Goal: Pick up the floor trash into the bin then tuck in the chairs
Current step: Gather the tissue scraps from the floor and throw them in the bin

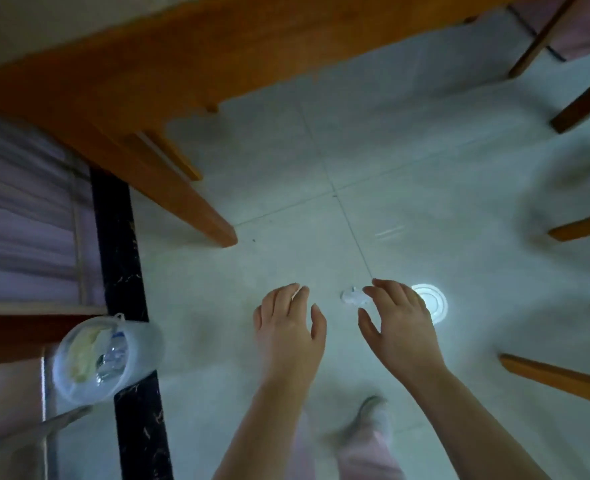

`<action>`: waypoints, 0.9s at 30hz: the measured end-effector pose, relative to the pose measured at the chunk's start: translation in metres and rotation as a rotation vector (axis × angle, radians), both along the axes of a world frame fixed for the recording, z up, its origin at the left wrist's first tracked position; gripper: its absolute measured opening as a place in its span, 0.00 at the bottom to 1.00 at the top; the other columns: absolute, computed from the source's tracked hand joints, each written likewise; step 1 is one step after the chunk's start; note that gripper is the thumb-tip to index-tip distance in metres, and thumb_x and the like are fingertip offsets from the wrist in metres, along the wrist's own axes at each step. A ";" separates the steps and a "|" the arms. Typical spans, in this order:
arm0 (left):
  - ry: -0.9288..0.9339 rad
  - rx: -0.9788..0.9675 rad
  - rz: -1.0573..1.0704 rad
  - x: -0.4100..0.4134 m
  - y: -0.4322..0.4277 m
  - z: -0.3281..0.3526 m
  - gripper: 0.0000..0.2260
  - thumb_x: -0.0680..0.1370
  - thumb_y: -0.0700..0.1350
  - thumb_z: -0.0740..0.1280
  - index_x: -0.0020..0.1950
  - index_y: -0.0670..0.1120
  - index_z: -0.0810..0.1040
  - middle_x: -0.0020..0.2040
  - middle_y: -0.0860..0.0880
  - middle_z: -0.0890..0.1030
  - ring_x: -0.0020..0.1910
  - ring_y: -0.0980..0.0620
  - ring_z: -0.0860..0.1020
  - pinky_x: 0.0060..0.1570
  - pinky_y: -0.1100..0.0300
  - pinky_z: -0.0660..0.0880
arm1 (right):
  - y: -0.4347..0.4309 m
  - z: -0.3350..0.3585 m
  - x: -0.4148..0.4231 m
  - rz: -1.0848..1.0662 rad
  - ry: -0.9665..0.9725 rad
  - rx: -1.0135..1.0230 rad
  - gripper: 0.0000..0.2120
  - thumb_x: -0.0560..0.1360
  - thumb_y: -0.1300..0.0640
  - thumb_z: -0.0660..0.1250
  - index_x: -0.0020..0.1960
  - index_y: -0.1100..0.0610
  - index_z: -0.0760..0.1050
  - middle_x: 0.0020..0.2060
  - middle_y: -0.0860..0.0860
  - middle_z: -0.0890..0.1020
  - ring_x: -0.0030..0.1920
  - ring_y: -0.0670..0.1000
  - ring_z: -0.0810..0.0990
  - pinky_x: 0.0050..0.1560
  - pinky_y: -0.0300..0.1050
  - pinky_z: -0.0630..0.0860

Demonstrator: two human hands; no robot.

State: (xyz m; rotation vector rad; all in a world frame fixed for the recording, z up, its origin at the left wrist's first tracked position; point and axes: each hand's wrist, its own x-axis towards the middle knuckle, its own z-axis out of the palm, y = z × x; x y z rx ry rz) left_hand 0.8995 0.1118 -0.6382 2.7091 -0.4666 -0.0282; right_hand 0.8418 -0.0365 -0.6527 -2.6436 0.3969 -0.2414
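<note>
A small crumpled clear wrapper point(352, 296) lies on the pale tiled floor between my hands. A round white lid point(433, 301) lies just right of it, partly covered by my right hand point(401, 323), whose fingers are spread and empty above the floor. My left hand point(288, 323) hovers to the left of the wrapper, also spread; a pale scrap shows at its fingertips, unclear what. The white bin point(141, 344) stands at the lower left with a plastic bottle and yellowish waste inside. Wooden chair legs point(556, 375) stick in from the right.
A wooden table leg point(189, 206) and apron cross the upper left. A black marble strip point(123, 271) runs down the floor beside the bin. A pink-cushioned chair point(563, 29) stands at the top right. My foot point(366, 424) is below my hands.
</note>
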 end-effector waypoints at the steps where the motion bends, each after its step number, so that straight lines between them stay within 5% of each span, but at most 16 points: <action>1: -0.007 0.001 -0.015 0.003 -0.003 -0.015 0.17 0.73 0.48 0.58 0.50 0.42 0.82 0.50 0.47 0.82 0.50 0.45 0.79 0.50 0.54 0.74 | -0.007 -0.016 -0.001 -0.013 0.007 0.006 0.18 0.70 0.52 0.57 0.49 0.62 0.79 0.48 0.58 0.82 0.48 0.61 0.80 0.49 0.56 0.77; 4: -0.003 0.030 -0.056 0.015 -0.012 -0.066 0.18 0.72 0.48 0.58 0.49 0.41 0.82 0.50 0.46 0.83 0.49 0.44 0.79 0.48 0.53 0.75 | -0.022 -0.068 -0.002 -0.037 0.022 -0.010 0.16 0.70 0.52 0.59 0.48 0.61 0.79 0.47 0.58 0.82 0.47 0.60 0.81 0.49 0.55 0.77; 6: 0.009 0.051 -0.074 0.023 -0.017 -0.105 0.18 0.72 0.49 0.58 0.49 0.41 0.82 0.49 0.45 0.83 0.48 0.43 0.80 0.47 0.52 0.76 | -0.028 -0.109 -0.001 -0.052 0.028 -0.024 0.11 0.69 0.57 0.68 0.48 0.62 0.79 0.46 0.58 0.82 0.46 0.61 0.81 0.47 0.55 0.77; 9: 0.060 0.037 -0.050 0.033 -0.023 -0.168 0.19 0.71 0.50 0.57 0.50 0.41 0.82 0.49 0.45 0.83 0.47 0.43 0.80 0.46 0.52 0.76 | -0.031 -0.173 0.004 -0.066 0.083 0.022 0.15 0.63 0.63 0.76 0.48 0.62 0.79 0.45 0.58 0.82 0.44 0.61 0.81 0.45 0.54 0.77; 17: 0.136 0.162 -0.151 0.055 -0.023 -0.331 0.20 0.70 0.50 0.57 0.51 0.41 0.81 0.49 0.44 0.83 0.45 0.43 0.81 0.44 0.52 0.77 | -0.046 -0.337 0.019 -0.086 0.110 0.106 0.16 0.62 0.64 0.76 0.49 0.62 0.78 0.43 0.56 0.81 0.42 0.60 0.80 0.42 0.51 0.77; 21: 0.188 0.196 -0.168 0.063 -0.023 -0.398 0.15 0.69 0.44 0.67 0.53 0.39 0.80 0.50 0.42 0.82 0.47 0.40 0.81 0.44 0.49 0.77 | -0.049 -0.401 0.020 -0.073 0.145 0.124 0.19 0.61 0.63 0.76 0.51 0.61 0.78 0.45 0.56 0.82 0.44 0.61 0.80 0.43 0.52 0.78; 27: 0.179 0.214 -0.226 0.078 -0.023 -0.460 0.17 0.69 0.47 0.63 0.53 0.39 0.80 0.50 0.43 0.82 0.47 0.41 0.81 0.44 0.50 0.77 | -0.050 -0.467 0.031 0.001 0.153 0.175 0.23 0.61 0.60 0.76 0.56 0.58 0.77 0.52 0.56 0.80 0.51 0.59 0.78 0.49 0.53 0.77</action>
